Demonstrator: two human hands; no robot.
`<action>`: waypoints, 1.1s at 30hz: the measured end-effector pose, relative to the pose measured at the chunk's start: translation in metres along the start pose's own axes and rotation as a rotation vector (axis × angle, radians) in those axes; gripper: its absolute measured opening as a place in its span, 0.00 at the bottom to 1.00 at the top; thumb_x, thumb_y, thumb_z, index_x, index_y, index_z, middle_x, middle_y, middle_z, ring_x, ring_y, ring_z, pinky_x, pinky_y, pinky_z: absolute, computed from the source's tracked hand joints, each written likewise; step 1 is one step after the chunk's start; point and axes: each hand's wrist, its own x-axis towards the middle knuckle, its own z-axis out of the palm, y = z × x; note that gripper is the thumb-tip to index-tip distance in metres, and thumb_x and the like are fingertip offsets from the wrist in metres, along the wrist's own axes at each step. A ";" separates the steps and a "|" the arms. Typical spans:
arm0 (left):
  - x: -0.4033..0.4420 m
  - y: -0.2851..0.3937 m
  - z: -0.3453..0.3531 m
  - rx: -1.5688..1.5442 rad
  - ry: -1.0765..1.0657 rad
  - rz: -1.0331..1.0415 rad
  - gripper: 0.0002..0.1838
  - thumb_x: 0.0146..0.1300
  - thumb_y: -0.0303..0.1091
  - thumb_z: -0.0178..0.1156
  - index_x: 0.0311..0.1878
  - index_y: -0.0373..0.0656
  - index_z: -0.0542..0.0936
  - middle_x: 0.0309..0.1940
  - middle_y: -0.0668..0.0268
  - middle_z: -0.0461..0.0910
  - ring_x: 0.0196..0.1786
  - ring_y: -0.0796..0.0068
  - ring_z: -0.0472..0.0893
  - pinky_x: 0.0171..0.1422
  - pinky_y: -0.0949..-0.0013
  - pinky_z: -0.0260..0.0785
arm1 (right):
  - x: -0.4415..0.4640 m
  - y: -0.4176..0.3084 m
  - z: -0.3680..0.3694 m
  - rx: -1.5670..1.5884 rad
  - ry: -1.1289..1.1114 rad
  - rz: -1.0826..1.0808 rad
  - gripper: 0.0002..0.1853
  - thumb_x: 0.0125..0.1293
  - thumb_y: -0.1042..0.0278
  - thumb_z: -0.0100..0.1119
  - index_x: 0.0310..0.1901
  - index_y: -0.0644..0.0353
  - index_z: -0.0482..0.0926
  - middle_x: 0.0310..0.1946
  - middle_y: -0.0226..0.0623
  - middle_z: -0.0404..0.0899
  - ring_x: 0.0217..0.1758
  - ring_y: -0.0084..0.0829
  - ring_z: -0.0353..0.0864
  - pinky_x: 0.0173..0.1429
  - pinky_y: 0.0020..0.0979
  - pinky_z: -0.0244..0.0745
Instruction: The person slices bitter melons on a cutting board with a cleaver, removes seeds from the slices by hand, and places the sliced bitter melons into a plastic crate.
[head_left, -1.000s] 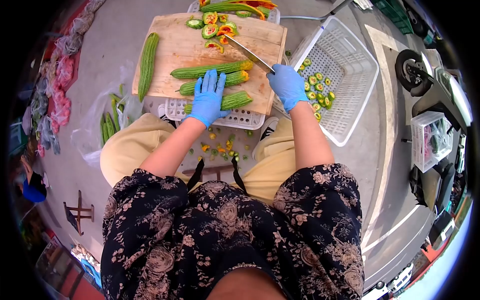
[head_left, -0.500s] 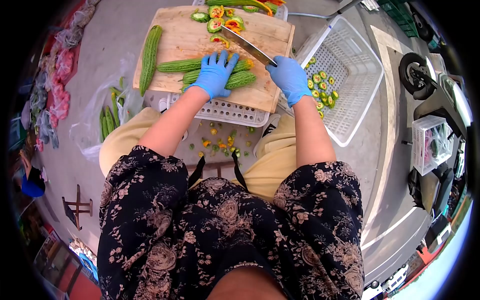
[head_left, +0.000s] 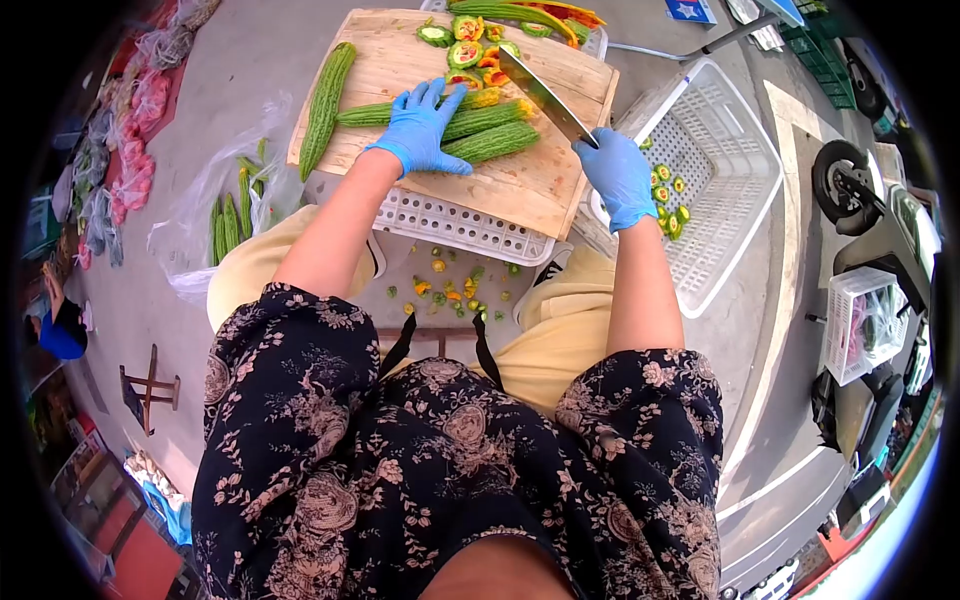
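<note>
My left hand [head_left: 418, 130], in a blue glove, lies with fingers spread over the left ends of bitter melons [head_left: 490, 142] on a wooden cutting board [head_left: 555, 175]. Three of these melons lie side by side, partly hidden under the hand. My right hand [head_left: 615, 175], also gloved in blue, is wrapped round the handle of a kitchen knife [head_left: 548, 100]. Its blade points up and left over the board, its tip close to cut melon pieces [head_left: 466, 54] with orange-red insides. Another whole bitter melon [head_left: 327, 110] rests along the board's left edge.
A white crate [head_left: 745, 170] at right holds melon slices [head_left: 672, 200]. An upturned-looking perforated basket [head_left: 460, 225] stands under the board. Scraps [head_left: 450, 290] litter the ground between my feet. A plastic bag of melons [head_left: 232, 220] lies left; a scooter [head_left: 880, 240] stands far right.
My left hand has slid left along the bitter melons, uncovering more of them. The right hand still holds the knife up, slightly farther right. The whole view has shifted a little.
</note>
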 end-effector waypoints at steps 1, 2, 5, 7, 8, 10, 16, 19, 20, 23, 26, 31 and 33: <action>-0.003 0.000 -0.007 0.046 -0.072 0.005 0.67 0.32 0.63 0.71 0.74 0.55 0.43 0.70 0.46 0.50 0.72 0.44 0.51 0.72 0.46 0.44 | -0.001 0.001 -0.001 0.015 0.019 -0.003 0.14 0.58 0.54 0.57 0.33 0.57 0.80 0.32 0.48 0.80 0.38 0.49 0.79 0.42 0.45 0.73; -0.005 -0.001 -0.011 0.095 -0.142 0.008 0.67 0.32 0.63 0.71 0.74 0.55 0.43 0.70 0.46 0.50 0.72 0.44 0.51 0.72 0.46 0.44 | -0.002 0.001 -0.001 0.011 0.011 -0.003 0.14 0.58 0.54 0.57 0.33 0.58 0.80 0.32 0.48 0.80 0.38 0.49 0.79 0.42 0.45 0.73; 0.007 -0.004 -0.012 0.050 -0.174 0.018 0.68 0.31 0.58 0.72 0.74 0.56 0.42 0.68 0.44 0.53 0.69 0.44 0.55 0.69 0.46 0.48 | 0.000 0.000 -0.002 0.002 0.006 -0.007 0.14 0.59 0.54 0.57 0.33 0.58 0.80 0.33 0.48 0.80 0.39 0.50 0.79 0.43 0.45 0.73; 0.009 0.000 -0.013 0.023 -0.213 0.014 0.67 0.31 0.58 0.72 0.74 0.56 0.41 0.67 0.44 0.54 0.68 0.44 0.57 0.69 0.46 0.49 | -0.001 -0.002 -0.002 -0.005 0.007 -0.010 0.15 0.59 0.54 0.57 0.33 0.59 0.80 0.33 0.49 0.80 0.40 0.50 0.79 0.43 0.45 0.73; 0.007 0.003 -0.013 0.028 -0.221 0.011 0.67 0.32 0.58 0.71 0.74 0.56 0.41 0.66 0.43 0.55 0.67 0.44 0.58 0.68 0.46 0.49 | -0.002 -0.003 -0.003 -0.004 -0.004 -0.007 0.15 0.59 0.54 0.56 0.33 0.59 0.80 0.33 0.49 0.80 0.40 0.50 0.79 0.43 0.45 0.73; 0.003 0.012 -0.011 0.038 -0.196 0.026 0.66 0.33 0.59 0.70 0.74 0.56 0.42 0.66 0.43 0.56 0.66 0.44 0.60 0.68 0.46 0.49 | -0.001 -0.006 -0.006 0.001 -0.016 -0.004 0.15 0.59 0.54 0.56 0.34 0.59 0.80 0.34 0.48 0.80 0.40 0.50 0.79 0.44 0.45 0.73; 0.010 -0.008 0.015 -0.394 0.039 0.046 0.55 0.49 0.67 0.60 0.74 0.53 0.46 0.65 0.47 0.60 0.67 0.47 0.60 0.68 0.50 0.52 | 0.002 -0.006 -0.006 0.002 -0.015 0.008 0.16 0.58 0.53 0.56 0.34 0.58 0.80 0.34 0.49 0.80 0.40 0.49 0.79 0.44 0.45 0.73; 0.027 -0.034 0.008 -0.319 -0.049 -0.012 0.32 0.64 0.51 0.51 0.67 0.44 0.62 0.58 0.49 0.71 0.60 0.50 0.70 0.64 0.55 0.61 | 0.001 -0.005 -0.006 0.007 -0.009 0.004 0.16 0.58 0.52 0.57 0.34 0.58 0.80 0.34 0.49 0.80 0.40 0.49 0.79 0.44 0.45 0.73; 0.033 -0.044 0.006 -0.292 -0.119 -0.027 0.29 0.65 0.48 0.51 0.65 0.42 0.66 0.57 0.50 0.72 0.59 0.52 0.72 0.62 0.56 0.63 | 0.000 -0.005 -0.007 0.004 -0.005 0.006 0.16 0.58 0.52 0.57 0.34 0.58 0.80 0.34 0.48 0.80 0.40 0.49 0.79 0.44 0.45 0.73; 0.038 -0.048 0.007 -0.355 -0.224 0.115 0.22 0.63 0.41 0.54 0.59 0.42 0.72 0.51 0.51 0.77 0.53 0.52 0.76 0.60 0.59 0.67 | -0.001 -0.006 -0.010 -0.001 -0.001 0.009 0.15 0.58 0.52 0.56 0.34 0.57 0.80 0.33 0.48 0.80 0.40 0.49 0.79 0.44 0.46 0.73; 0.036 -0.042 -0.005 -0.294 -0.209 0.144 0.23 0.61 0.39 0.56 0.58 0.42 0.73 0.47 0.51 0.78 0.51 0.53 0.77 0.58 0.59 0.68 | -0.001 -0.006 -0.011 0.005 0.010 0.002 0.16 0.59 0.52 0.56 0.34 0.57 0.80 0.33 0.48 0.80 0.40 0.49 0.79 0.43 0.46 0.73; 0.032 -0.036 -0.049 -0.322 -0.092 -0.041 0.23 0.58 0.36 0.55 0.58 0.43 0.73 0.40 0.54 0.80 0.43 0.57 0.79 0.49 0.60 0.72 | 0.000 -0.004 -0.014 0.012 0.044 -0.023 0.15 0.59 0.52 0.56 0.33 0.57 0.80 0.32 0.47 0.81 0.39 0.49 0.79 0.43 0.45 0.74; 0.008 -0.007 -0.054 -0.245 -0.005 0.111 0.24 0.57 0.36 0.55 0.59 0.44 0.73 0.37 0.55 0.79 0.41 0.57 0.79 0.46 0.60 0.72 | -0.001 -0.003 -0.014 0.022 0.060 -0.026 0.15 0.59 0.52 0.56 0.33 0.57 0.80 0.32 0.47 0.81 0.39 0.49 0.80 0.43 0.45 0.74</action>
